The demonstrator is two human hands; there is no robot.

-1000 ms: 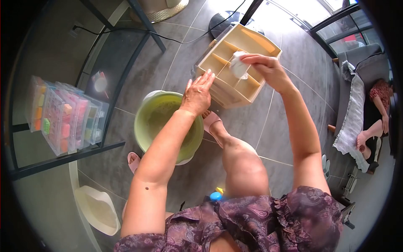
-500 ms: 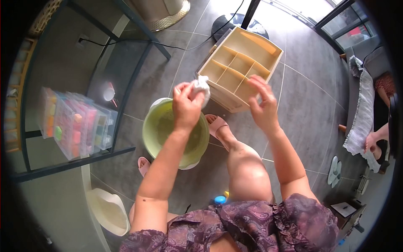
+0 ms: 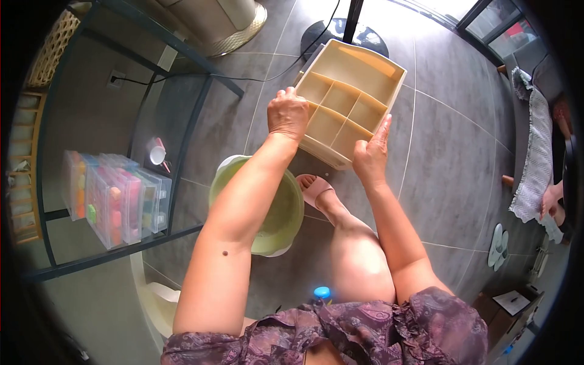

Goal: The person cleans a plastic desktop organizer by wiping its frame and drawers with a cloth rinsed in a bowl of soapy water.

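A cream storage box with a divided top, one wide compartment and several small square ones, is in front of me. My left hand is closed on its left edge, knuckles up and fingertips hidden. On the right side, my right hand grips the near corner, its index finger stretched along the outer wall. The white cloth seen earlier is out of sight; whether it is inside my left fist, I cannot tell. Below my left forearm is a pale green basin with water in it, partly covered by the arm.
Clear plastic cases with colourful contents stand on a dark-framed shelf at left. A black round stand base sits behind the box, near a black cable. At right, another person's hand shows by a sofa.
My left hand, which held up a white cloth, has moved to the box's left edge. My right hand has gone from hovering open to holding the box's right side.
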